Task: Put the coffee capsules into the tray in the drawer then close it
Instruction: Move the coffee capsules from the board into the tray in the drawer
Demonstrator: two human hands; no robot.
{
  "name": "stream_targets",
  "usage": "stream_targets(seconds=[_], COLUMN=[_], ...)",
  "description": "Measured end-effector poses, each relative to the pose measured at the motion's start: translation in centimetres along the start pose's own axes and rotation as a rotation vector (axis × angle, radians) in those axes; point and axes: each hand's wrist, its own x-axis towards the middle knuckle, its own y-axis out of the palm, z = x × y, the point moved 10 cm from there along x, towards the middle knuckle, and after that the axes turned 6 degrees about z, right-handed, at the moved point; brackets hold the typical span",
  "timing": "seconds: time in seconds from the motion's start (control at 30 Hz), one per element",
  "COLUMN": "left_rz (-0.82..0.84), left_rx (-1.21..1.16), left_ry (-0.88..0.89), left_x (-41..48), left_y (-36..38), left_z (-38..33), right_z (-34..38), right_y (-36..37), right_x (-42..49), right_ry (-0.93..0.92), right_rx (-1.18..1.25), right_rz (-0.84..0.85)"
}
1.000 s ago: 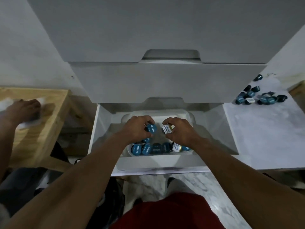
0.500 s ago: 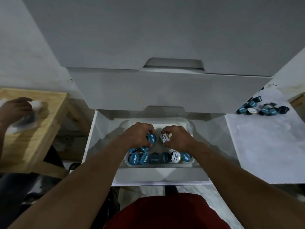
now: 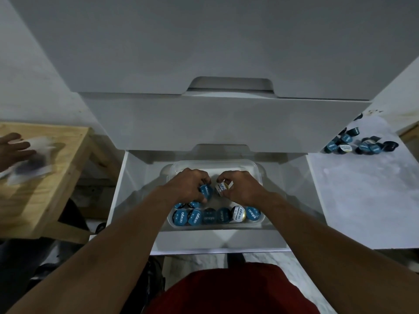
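Observation:
The bottom drawer (image 3: 217,242) stands pulled out below me with a clear plastic tray (image 3: 215,163) inside. Along the tray's near side lies a row of several capsules (image 3: 216,215), mostly blue-lidded and one white-and-gold. Over the tray's middle, my left hand (image 3: 189,185) pinches a blue-lidded capsule (image 3: 205,191). Beside it my right hand (image 3: 240,188) pinches a white-lidded capsule (image 3: 222,188). Both capsules are tilted on edge, just above the second row, and almost touch each other.
Several loose capsules (image 3: 360,145) lie in a heap on the white marble-look counter (image 3: 362,200) at the right. Closed white drawer fronts (image 3: 226,125) overhang the open drawer. At the left, another person's hand (image 3: 12,147) rests on a wooden table (image 3: 43,186).
Both hands have stayed over the tray with their capsules, sinking slightly toward it. My view has tipped a little, so the drawer sits lower in frame. The other person's hand shifted on the wooden table.

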Motion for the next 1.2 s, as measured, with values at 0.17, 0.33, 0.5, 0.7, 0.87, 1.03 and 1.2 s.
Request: stream_targets(seconds=[0.17,0.33,0.5,0.7,0.87,1.03,1.2], left_rz=[-0.023,-0.028,0.019,0.022,0.029,0.031,0.001], left_rx=[-0.021,-0.003,-0.021,-0.024,-0.029,-0.03,-0.026], left_ry=[-0.015,-0.032,-0.018,-0.018,-0.015,-0.01,-0.019], left_x=[0.0,0.2,0.1,0.0,-0.1,-0.1,-0.3], left_y=[-0.6,-0.5,0.2,0.2,0.2,0.3,-0.1], left_z=[-0.1,-0.1,-0.5,-0.4,-0.4,-0.4,0.0], right_z=[-0.1,-0.5,-0.6,-0.2,-0.3,-0.1,0.0], right_y=[0.0,0.2,0.4,0.7,0.9,0.8,0.9], right_x=[0.0,0.2,0.1,-0.4,-0.5,-0.7,-0.9], right_ry=[-0.002,0.042,0.049,0.045,0.064,0.057,0.062], right_rx=[-0.013,-0.006,-0.015,-0.02,0.008,-0.002,-0.009], right_rz=[-0.001,0.027,0.079,0.117,0.111,0.111,0.121])
